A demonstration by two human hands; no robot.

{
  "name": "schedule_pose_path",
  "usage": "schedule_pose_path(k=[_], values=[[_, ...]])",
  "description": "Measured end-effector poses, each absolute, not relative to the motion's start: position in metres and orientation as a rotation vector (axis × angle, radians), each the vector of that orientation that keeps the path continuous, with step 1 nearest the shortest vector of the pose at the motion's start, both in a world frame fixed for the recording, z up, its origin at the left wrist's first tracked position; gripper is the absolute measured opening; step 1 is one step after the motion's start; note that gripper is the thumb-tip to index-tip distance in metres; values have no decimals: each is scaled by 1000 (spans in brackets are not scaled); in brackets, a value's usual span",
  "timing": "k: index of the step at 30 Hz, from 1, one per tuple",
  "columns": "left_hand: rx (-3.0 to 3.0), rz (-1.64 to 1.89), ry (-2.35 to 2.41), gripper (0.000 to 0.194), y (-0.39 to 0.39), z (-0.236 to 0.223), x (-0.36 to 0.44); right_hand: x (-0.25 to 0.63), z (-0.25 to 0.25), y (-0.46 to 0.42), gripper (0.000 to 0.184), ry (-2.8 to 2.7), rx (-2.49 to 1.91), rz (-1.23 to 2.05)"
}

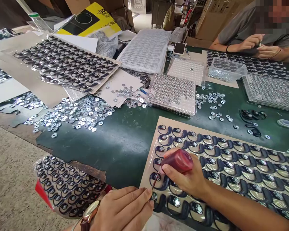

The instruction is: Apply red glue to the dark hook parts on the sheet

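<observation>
On a clock face laid over the view, the right hand (194, 179) is toward half past four, fingers and thumb wrapped around a red squeeze bottle (179, 161). The bottle lies tilted in that grip, its thin nozzle pointing down toward seven o'clock, over the near left corner of a tan card (149, 166) that spreads toward four o'clock. Rows of dark curved pieces (185, 210) with shiny round centres cover the card under clear film.

The left hand (125, 205) is near half past six, back upward, fingers together and extended, the fingertips close to the nozzle's tip at the card's edge; whether they pinch anything cannot be told. A watch (91, 209) circles its wrist.

Around them on the green table (125, 144), loose metal washers (82, 112) heap at nine o'clock and a stack of clear trays (172, 91) stands at two. Another filled sheet (67, 64) lies at ten, a wrapped pack (144, 51) at twelve and a phone (179, 48) at one. Farther out at two, a co-worker (260, 45) holds something small in both hands
</observation>
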State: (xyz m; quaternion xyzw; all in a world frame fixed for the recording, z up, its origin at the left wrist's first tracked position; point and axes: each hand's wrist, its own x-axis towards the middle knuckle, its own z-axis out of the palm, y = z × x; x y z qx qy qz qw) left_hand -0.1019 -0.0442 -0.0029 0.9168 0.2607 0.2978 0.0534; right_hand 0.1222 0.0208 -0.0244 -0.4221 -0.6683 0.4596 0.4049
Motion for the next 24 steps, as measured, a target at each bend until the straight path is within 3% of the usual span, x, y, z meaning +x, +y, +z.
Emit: schedule_pose_path(k=[24], values=[[2676,969,858,45,-49,-11,-103,125,-25,21,13,-1728,-1098,1096]])
